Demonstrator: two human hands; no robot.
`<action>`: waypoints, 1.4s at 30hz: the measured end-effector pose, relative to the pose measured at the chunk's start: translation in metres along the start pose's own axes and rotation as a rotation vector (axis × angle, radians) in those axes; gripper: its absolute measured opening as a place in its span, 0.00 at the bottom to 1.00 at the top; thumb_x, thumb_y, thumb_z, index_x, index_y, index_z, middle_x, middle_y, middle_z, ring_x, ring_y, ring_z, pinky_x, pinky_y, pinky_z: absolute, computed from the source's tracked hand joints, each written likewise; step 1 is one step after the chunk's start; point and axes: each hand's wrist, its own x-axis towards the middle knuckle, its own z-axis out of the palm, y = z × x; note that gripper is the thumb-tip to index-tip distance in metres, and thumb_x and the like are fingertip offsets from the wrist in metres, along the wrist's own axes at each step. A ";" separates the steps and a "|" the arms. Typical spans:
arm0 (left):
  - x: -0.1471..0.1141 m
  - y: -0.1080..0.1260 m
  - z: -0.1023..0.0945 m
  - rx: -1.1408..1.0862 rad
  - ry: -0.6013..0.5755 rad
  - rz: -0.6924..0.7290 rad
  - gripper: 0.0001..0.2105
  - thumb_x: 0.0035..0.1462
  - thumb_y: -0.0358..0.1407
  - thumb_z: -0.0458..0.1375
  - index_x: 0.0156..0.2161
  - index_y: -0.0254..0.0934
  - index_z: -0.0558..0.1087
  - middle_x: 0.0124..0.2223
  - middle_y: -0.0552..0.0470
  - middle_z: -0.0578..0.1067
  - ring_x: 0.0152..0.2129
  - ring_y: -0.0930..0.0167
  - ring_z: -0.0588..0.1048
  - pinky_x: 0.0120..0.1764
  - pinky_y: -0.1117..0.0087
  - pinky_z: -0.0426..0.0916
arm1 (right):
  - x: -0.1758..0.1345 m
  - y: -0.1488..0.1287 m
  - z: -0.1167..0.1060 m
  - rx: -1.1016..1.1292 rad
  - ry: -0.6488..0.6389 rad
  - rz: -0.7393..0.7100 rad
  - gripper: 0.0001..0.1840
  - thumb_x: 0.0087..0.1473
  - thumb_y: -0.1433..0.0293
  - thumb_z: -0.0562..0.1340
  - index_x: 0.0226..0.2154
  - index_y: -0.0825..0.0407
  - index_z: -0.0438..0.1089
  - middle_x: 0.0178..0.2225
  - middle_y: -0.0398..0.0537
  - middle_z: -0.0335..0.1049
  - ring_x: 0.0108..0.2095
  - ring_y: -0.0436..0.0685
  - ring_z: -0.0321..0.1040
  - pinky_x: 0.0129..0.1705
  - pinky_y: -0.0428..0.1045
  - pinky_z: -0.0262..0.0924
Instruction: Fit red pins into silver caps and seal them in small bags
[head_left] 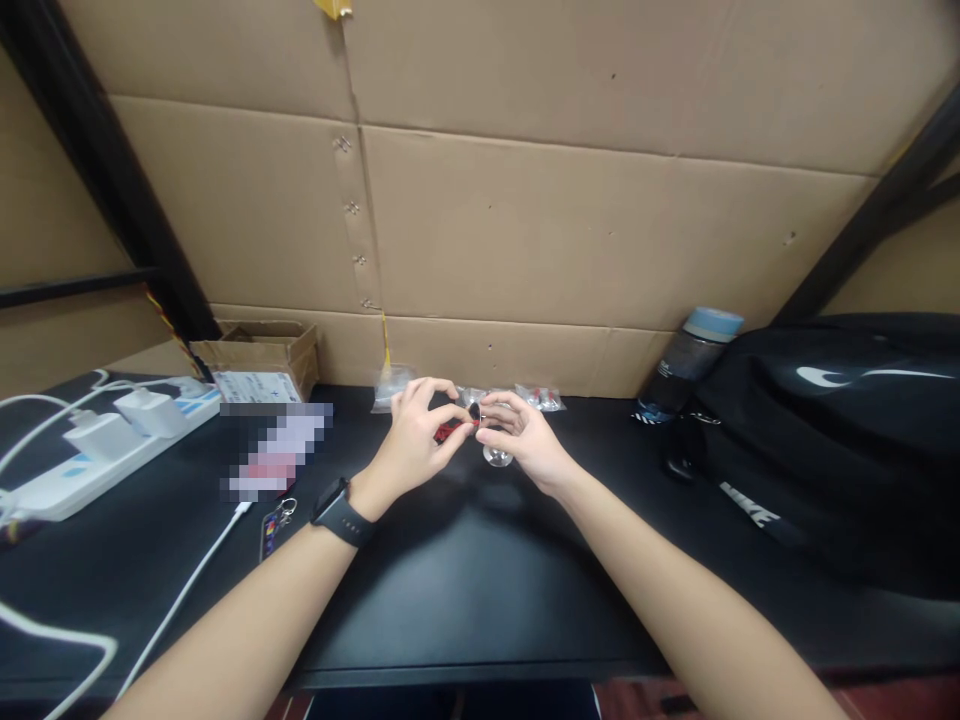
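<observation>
Above the middle of the dark table, my left hand [421, 425] wears a black watch and pinches a thin red cord-like piece [448, 432] between thumb and fingertips. My right hand [521, 437] faces it closely, thumb and fingers curled together at the same small item; what they grip is mostly hidden. A small black part [474, 410] shows between the two sets of fingertips. Just below the right fingers there is a clear, shiny round piece [497, 457]; I cannot tell whether it hangs or rests on the table.
Small clear plastic bags [540, 398] lie behind my hands. On the left are a white power strip [112, 455], an open cardboard box [259, 360], a blurred-out item on a white cable and a keychain [276, 525]. A bottle [686, 365] and black bag [840, 440] stand right.
</observation>
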 end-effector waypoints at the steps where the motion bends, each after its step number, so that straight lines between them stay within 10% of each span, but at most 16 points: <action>1: 0.000 0.000 -0.001 0.028 -0.003 0.013 0.05 0.61 0.37 0.61 0.37 0.42 0.79 0.51 0.46 0.72 0.53 0.58 0.66 0.53 0.53 0.59 | 0.000 0.000 0.000 0.000 -0.009 -0.002 0.25 0.44 0.67 0.76 0.45 0.44 0.70 0.46 0.46 0.75 0.43 0.53 0.73 0.52 0.53 0.66; 33: -0.002 0.005 -0.001 0.104 -0.001 0.029 0.05 0.60 0.33 0.59 0.36 0.41 0.79 0.53 0.43 0.71 0.55 0.56 0.64 0.52 0.52 0.60 | 0.000 0.004 0.007 -0.226 0.029 -0.064 0.22 0.46 0.61 0.74 0.43 0.47 0.72 0.46 0.49 0.75 0.43 0.57 0.71 0.31 0.46 0.65; 42: 0.000 0.002 0.000 0.058 0.061 -0.038 0.04 0.59 0.36 0.62 0.34 0.42 0.80 0.51 0.45 0.71 0.52 0.58 0.66 0.51 0.55 0.60 | 0.001 -0.002 0.003 -0.331 0.016 -0.148 0.14 0.60 0.56 0.63 0.40 0.46 0.78 0.41 0.47 0.78 0.44 0.59 0.74 0.48 0.54 0.67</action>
